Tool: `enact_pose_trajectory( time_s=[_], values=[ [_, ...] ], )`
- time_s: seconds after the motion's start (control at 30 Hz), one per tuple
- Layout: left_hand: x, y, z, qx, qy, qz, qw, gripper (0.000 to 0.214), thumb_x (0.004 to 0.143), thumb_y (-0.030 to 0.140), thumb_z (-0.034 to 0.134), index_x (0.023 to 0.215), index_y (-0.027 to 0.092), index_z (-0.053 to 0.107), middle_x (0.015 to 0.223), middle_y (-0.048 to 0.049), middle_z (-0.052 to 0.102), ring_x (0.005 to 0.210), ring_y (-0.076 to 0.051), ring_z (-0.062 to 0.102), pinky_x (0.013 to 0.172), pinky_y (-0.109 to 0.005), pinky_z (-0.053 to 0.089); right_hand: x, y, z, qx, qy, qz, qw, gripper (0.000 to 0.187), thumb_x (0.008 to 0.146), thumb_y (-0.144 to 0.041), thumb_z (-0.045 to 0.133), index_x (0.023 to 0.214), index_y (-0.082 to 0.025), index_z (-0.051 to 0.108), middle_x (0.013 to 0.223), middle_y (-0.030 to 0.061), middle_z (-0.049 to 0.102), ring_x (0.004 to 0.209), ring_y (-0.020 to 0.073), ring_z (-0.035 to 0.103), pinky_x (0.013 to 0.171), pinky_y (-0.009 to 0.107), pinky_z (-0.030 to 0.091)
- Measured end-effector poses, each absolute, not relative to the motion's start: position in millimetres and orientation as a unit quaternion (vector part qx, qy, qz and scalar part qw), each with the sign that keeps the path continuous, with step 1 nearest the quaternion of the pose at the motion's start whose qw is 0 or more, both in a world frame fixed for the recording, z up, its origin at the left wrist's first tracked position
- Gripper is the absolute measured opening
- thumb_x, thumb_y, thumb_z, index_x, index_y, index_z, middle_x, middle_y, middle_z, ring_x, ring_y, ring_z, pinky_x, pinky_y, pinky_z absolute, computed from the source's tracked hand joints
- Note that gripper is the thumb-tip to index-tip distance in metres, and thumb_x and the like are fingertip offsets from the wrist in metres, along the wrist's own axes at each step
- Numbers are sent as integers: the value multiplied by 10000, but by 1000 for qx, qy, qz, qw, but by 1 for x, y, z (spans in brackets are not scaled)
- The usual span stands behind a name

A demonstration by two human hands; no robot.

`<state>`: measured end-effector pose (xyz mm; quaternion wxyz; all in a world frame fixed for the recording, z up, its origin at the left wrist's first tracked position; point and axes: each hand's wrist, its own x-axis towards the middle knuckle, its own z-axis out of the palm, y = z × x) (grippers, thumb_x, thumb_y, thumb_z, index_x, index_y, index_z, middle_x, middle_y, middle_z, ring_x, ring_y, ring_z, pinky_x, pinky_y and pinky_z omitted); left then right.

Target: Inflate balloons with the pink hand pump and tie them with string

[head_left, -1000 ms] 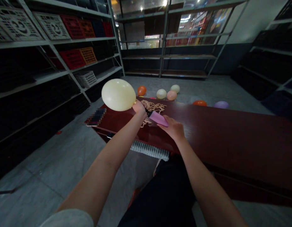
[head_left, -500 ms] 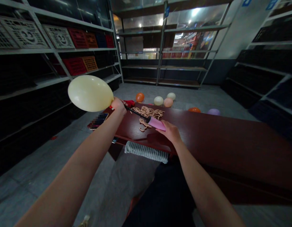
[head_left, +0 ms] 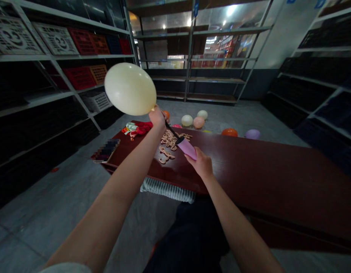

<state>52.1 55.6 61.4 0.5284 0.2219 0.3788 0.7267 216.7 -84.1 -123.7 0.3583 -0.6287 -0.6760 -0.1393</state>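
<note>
A large pale-yellow balloon, full of air, sticks out up and to the left of my left hand. That hand is closed around its neck, where the black end of the pump meets it; the fingers partly hide the join. My right hand grips the pink barrel of a balloon pump. A stretch of black shaft shows between my two hands. Beneath the pump, a heap of beige, string-like uninflated balloons lies on the dark red table.
Red and pale limp balloons and a blurred-out flat device lie on the table's left end. A grey ribbed cloth hangs at the near edge. Inflated balloons rest on the floor beyond. Shelves with crates stand left.
The balloon and my left hand have moved up and right in view. The pump now slants more steeply, with less black shaft showing. My view has shifted slightly, uncovering the red limp balloons.
</note>
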Motion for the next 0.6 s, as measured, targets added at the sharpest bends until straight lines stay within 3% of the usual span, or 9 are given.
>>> enact_pose_trajectory(
  time_s=[0.17, 0.4, 0.6],
  values=[
    [96, 44, 18, 245, 429, 677, 546, 429, 1029, 233, 452, 613, 219, 349, 449, 54, 320, 339, -86, 325, 367, -205, 244, 215, -82, -126, -658, -657, -149, 335, 521, 996, -605, 522, 1210, -149, 655, 995, 139, 789, 775, 247, 740, 598, 294, 408],
    [105, 49, 1, 242, 431, 672, 551, 439, 1036, 319, 453, 619, 229, 352, 456, 54, 325, 332, -93, 332, 360, -218, 251, 210, -82, -123, -673, -647, -153, 325, 548, 992, -629, 519, 1228, -151, 645, 968, 126, 781, 727, 229, 713, 582, 287, 364],
    [76, 48, -2, 184, 443, 671, 565, 365, 926, 143, 485, 606, 222, 329, 443, 67, 320, 317, -80, 330, 355, -206, 249, 210, -85, -121, -648, -681, -150, 307, 512, 967, -603, 611, 1221, -162, 665, 966, 110, 786, 807, 223, 726, 628, 277, 381]
  ],
)
